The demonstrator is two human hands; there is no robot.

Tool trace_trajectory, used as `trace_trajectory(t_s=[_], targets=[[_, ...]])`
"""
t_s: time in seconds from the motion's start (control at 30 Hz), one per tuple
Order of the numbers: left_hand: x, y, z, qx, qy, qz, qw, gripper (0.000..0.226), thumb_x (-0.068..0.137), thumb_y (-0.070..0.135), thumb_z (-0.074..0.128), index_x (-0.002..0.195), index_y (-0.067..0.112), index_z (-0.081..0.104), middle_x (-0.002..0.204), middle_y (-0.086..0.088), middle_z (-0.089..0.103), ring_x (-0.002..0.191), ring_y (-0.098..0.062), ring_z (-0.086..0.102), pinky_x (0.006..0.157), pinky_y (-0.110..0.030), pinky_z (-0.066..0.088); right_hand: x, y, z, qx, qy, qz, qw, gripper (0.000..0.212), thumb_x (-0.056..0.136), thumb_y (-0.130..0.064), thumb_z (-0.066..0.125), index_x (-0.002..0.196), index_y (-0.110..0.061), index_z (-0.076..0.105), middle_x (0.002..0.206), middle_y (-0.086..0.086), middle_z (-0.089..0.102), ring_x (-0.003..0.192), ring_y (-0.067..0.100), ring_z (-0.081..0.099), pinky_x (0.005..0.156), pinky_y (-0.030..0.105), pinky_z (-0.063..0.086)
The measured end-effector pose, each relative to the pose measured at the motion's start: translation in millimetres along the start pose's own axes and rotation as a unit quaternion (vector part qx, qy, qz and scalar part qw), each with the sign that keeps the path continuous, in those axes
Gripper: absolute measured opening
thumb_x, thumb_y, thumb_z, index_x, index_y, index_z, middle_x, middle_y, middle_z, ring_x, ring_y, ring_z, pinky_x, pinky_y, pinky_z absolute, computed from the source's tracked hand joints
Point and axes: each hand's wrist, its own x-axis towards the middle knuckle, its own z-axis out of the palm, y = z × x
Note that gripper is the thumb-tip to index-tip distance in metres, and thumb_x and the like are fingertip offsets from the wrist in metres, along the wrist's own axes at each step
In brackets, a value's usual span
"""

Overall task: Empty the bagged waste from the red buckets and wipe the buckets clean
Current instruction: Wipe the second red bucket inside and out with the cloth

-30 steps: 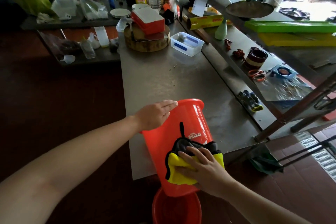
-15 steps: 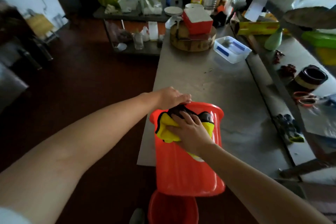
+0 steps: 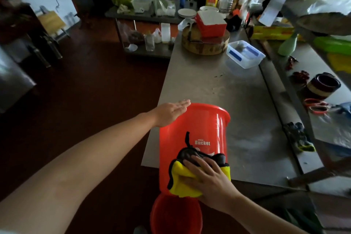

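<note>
Head camera looks down on both bare forearms reaching forward over a red plastic bucket with white "Bucket" lettering [image 3: 191, 131], which lies tilted across the near left corner of the stainless steel desk [image 3: 228, 97], its rim pointing away from the person. The left hand [image 3: 171, 113] is released, fingers straight and together, the palm resting on the bucket's wall just below the rim. The right hand [image 3: 209, 178] is spread flat, pressing a yellow and black cleaning cloth [image 3: 180, 182] against the bucket's side near its base. Directly below stands a second red bucket [image 3: 175, 214] on the dark reddish-brown floor [image 3: 95, 91]. Farther along the desk sit a clear plastic box with blue clips [image 3: 245, 54] and a round wooden chopping block [image 3: 205, 45] carrying a red box with a white lid [image 3: 210, 24].
</note>
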Motion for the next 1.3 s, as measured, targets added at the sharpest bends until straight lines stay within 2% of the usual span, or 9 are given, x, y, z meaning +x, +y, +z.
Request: trace_trajectory(t_s=[0.1, 0.23, 0.37, 0.5, 0.73, 0.83, 1.0, 1.13, 1.3], targets=[[-0.5, -6.2, 1.7, -0.08, 0.02, -0.022, 0.996, 0.051, 0.111, 0.04, 0.02, 0.156, 0.021, 0.034, 0.163, 0.007, 0.029, 0.149, 0.0, 0.02, 0.125, -0.027, 0.011, 21.7, 21.7, -11.9, 0.012, 0.033, 0.021, 0.999, 0.07, 0.068, -0.05, 0.076, 0.135, -0.047, 0.057, 0.16, -0.002, 0.038, 0.144, 0.031, 0.04, 0.109, 0.053, 0.043], [-5.1, -20.3, -2.8, -0.114, 0.032, -0.032, 0.992, 0.046, 0.112, 0.031, 0.023, 0.154, 0.02, 0.04, 0.161, 0.006, 0.034, 0.147, 0.0, 0.025, 0.113, -0.006, 0.014, 68.4, 61.8, -37.7, 0.067, 0.066, 0.124, 0.988, 0.075, 0.07, -0.045, 0.082, 0.141, -0.043, 0.055, 0.158, 0.001, 0.042, 0.144, 0.034, 0.041, 0.106, 0.054, 0.045], [-8.1, -31.1, -2.5, -0.115, 0.041, -0.015, 0.992, 0.046, 0.113, 0.03, 0.02, 0.156, 0.022, 0.035, 0.163, 0.006, 0.029, 0.149, 0.001, 0.019, 0.12, -0.016, 0.011, 95.9, 75.6, -45.7, 0.08, 0.042, 0.17, 0.981, 0.075, 0.082, -0.049, 0.073, 0.149, -0.05, 0.039, 0.166, -0.006, 0.023, 0.153, 0.03, 0.02, 0.118, 0.054, 0.029], [-12.3, -40.5, 11.6, -0.107, 0.079, 0.015, 0.991, 0.048, 0.111, 0.035, 0.023, 0.157, 0.022, 0.032, 0.164, 0.01, 0.025, 0.15, 0.005, 0.012, 0.124, -0.023, 0.009, 67.7, 43.7, -23.0, 0.107, 0.109, 0.167, 0.974, 0.065, 0.08, -0.049, 0.073, 0.141, -0.044, 0.053, 0.162, -0.002, 0.034, 0.149, 0.032, 0.031, 0.113, 0.053, 0.037], [-14.0, -46.6, 39.3, -0.024, 0.164, 0.035, 0.986, 0.052, 0.11, 0.034, 0.033, 0.16, 0.022, 0.024, 0.167, 0.01, 0.017, 0.152, 0.003, 0.002, 0.126, -0.028, 0.006, -22.1, -23.2, 41.8, 0.118, 0.151, 0.141, 0.971, 0.077, 0.083, -0.049, 0.067, 0.153, -0.045, 0.036, 0.166, 0.001, 0.023, 0.153, 0.033, 0.021, 0.114, 0.051, 0.029], [-14.8, -47.0, 43.5, -0.011, 0.197, 0.027, 0.98, 0.052, 0.109, 0.034, 0.037, 0.159, 0.024, 0.027, 0.165, 0.008, 0.022, 0.152, 0.0, 0.008, 0.125, -0.028, 0.011, -30.9, -27.3, 43.9, 0.095, 0.134, 0.11, 0.98, 0.074, 0.086, -0.052, 0.063, 0.153, -0.048, 0.033, 0.167, 0.0, 0.022, 0.153, 0.032, 0.02, 0.117, 0.05, 0.029], [-20.6, -50.4, 35.6, -0.026, 0.207, 0.01, 0.978, 0.049, 0.108, 0.029, 0.04, 0.155, 0.016, 0.035, 0.161, -0.001, 0.032, 0.151, -0.011, 0.023, 0.124, -0.039, 0.022, 6.6, 4.2, 23.7, 0.11, 0.136, 0.111, 0.978, 0.088, 0.071, -0.044, 0.069, 0.152, -0.049, 0.034, 0.167, -0.002, 0.02, 0.152, 0.031, 0.023, 0.117, 0.047, 0.031], [-28.6, -58.7, 31.4, -0.039, 0.2, -0.021, 0.979, 0.051, 0.108, 0.032, 0.039, 0.156, 0.017, 0.032, 0.163, 0.001, 0.028, 0.15, -0.006, 0.02, 0.125, -0.033, 0.019, 52.3, 56.9, 0.1, 0.181, 0.191, 0.176, 0.949, 0.071, 0.078, -0.032, 0.082, 0.143, -0.03, 0.056, 0.16, 0.008, 0.036, 0.144, 0.04, 0.037, 0.104, 0.059, 0.045], [-36.9, -70.4, 29.7, -0.038, 0.208, -0.051, 0.976, 0.055, 0.107, 0.041, 0.038, 0.157, 0.021, 0.028, 0.163, 0.003, 0.028, 0.141, 0.006, 0.02, 0.116, -0.02, 0.018, 85.0, 89.1, -9.0, 0.205, 0.173, 0.24, 0.933, 0.062, 0.092, -0.047, 0.068, 0.149, -0.036, 0.047, 0.163, 0.002, 0.03, 0.15, 0.034, 0.027, 0.111, 0.058, 0.04]])
